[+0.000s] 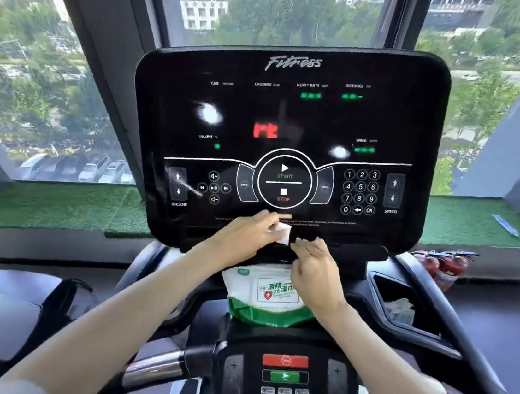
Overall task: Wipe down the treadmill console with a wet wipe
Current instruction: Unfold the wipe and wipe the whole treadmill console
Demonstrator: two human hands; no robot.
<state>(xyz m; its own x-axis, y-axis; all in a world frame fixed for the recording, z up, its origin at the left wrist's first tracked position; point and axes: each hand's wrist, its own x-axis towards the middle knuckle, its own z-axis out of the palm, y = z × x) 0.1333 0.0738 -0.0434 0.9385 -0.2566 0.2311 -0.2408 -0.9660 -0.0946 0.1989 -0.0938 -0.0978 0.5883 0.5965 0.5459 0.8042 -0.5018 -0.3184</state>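
- One chrome handlebar shows at the lower left of the treadmill, with nothing on it.
- The treadmill console stands upright in front of the windows. It is one black panel with green and red readouts lit, and both hands are at the middle of its bottom edge.
- The left hand reaches in from the left. Its fingers are curled and its fingertips pinch the top of the wet wipe.
- There is one wipe out, white and bunched, held right against the console's bottom edge just below the STOP mark.
- One green-and-white pack of wipes lies directly under the hands, on the ledge beneath the console, label up.
- The right hand lies over the pack's upper right corner. Its fingers are close together and their tips are at the wipe's lower right edge. From here I cannot tell whether they pinch the wipe or only touch it.
- One lower control panel sits nearest me. It carries one red button, one green button and a row of three small keys.
- One cup holder on the right has something crumpled and clear in it.
- Two red fire extinguishers stand side by side beyond the treadmill's right edge.
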